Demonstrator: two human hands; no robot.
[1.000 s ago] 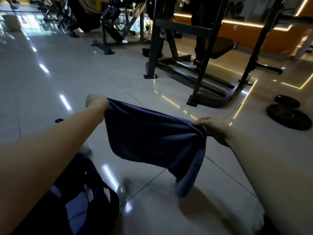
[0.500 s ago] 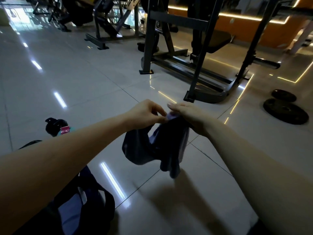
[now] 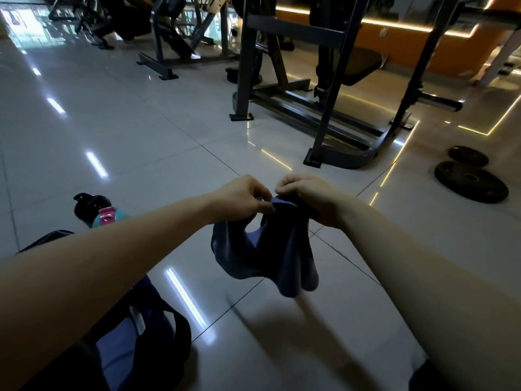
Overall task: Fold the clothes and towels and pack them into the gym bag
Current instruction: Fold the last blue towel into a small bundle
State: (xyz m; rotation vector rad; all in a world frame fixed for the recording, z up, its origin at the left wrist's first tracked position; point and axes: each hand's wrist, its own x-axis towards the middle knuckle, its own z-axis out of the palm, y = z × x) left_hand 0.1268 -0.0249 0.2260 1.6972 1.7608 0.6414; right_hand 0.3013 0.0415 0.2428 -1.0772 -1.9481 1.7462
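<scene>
A blue towel (image 3: 270,249) hangs doubled over in the air above the tiled floor. My left hand (image 3: 242,197) and my right hand (image 3: 310,196) pinch its top corners, held close together at the middle of the view. The towel's lower fold sags free, apart from the floor. A dark gym bag (image 3: 146,331) with black straps lies open at the lower left, partly hidden under my left forearm, with bluish cloth showing inside it.
A black-capped bottle with a pink label (image 3: 97,211) lies on the floor left of my left arm. A dark steel weight rack (image 3: 332,114) stands ahead. Two black weight plates (image 3: 470,182) lie on the floor at the right.
My hands were wide apart with the towel stretched flat between them. They have come together, so the towel now hangs folded in half.
</scene>
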